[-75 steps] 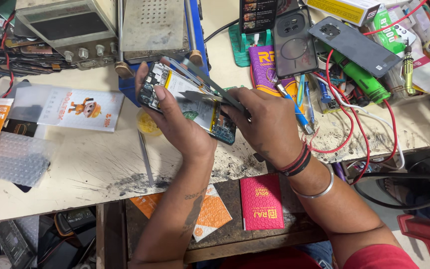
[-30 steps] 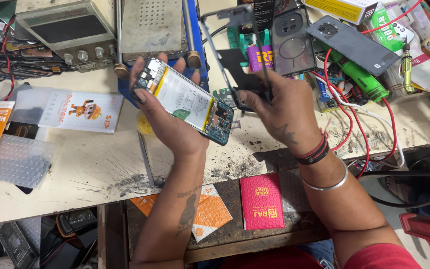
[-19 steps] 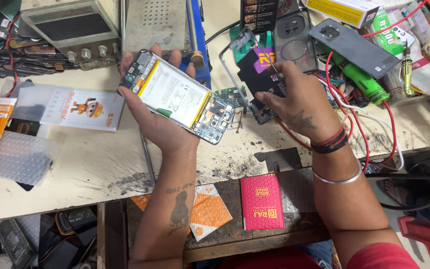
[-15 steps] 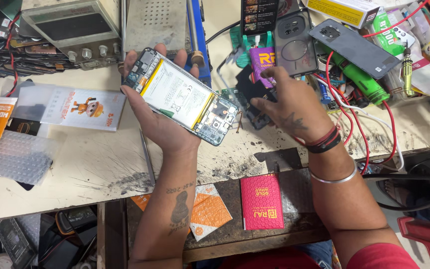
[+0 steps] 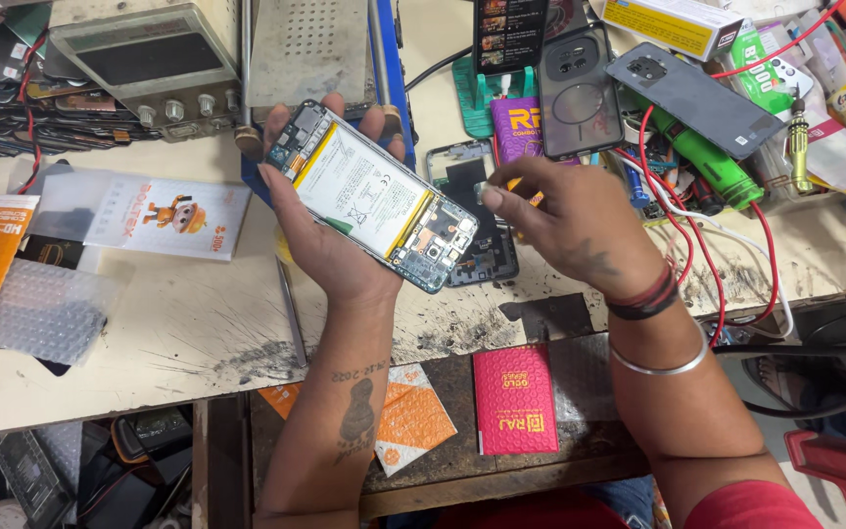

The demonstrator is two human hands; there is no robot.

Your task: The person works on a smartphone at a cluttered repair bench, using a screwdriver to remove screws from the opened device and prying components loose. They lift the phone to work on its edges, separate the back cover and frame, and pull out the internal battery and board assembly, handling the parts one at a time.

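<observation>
Already opened, the phone (image 5: 372, 197) lies back-off in the left hand (image 5: 330, 245), grasped above the surface (image 5: 178, 323), battery and boards bare. Right hand (image 5: 565, 230) pinches a small part (image 5: 483, 190) beside it; the back frame (image 5: 477, 211) lies beneath, unfitted.

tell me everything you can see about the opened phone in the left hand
The phone has its back cover off, so the inside shows: a large white battery with yellow strips along its edges, dark circuit boards with small parts at both ends, and a teal frame. It lies tilted, inside up, across the left hand, whose fingers curl over its far edge, held above the bench. The right hand is close beside its lower end, apparently not touching.
</observation>
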